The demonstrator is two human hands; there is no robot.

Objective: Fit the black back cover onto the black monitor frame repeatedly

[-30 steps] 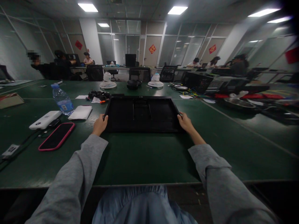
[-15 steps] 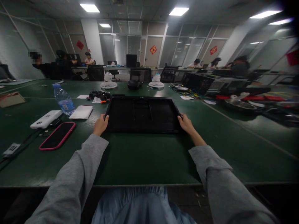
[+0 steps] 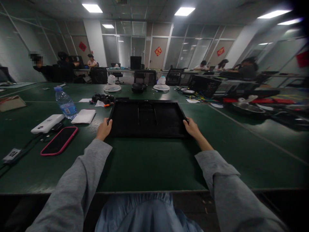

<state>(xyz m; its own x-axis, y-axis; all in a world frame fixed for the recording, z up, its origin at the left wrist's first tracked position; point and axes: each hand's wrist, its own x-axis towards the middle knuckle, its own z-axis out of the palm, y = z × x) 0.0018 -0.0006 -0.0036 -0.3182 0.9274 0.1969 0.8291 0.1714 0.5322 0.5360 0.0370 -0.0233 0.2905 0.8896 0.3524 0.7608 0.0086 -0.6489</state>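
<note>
A wide black rectangular tray-like panel (image 3: 125, 119) lies on the green table in front of me. It has a raised rim, and two thin upright lines show near its middle. My left hand (image 3: 104, 129) grips the panel's left edge, thumb on top of the rim. On the opposite side, my right hand (image 3: 192, 128) is closed around the right edge in the same way. The fingers under the rim are hidden on both sides.
Left of the panel are a pink-cased phone (image 3: 59, 140), a white power bank (image 3: 47, 123), a tilted water bottle (image 3: 65, 103) and a white pad (image 3: 84, 116). Two small fans (image 3: 112, 84) stand behind. A pan (image 3: 248, 109) and cables (image 3: 191, 95) lie right. People sit farther back.
</note>
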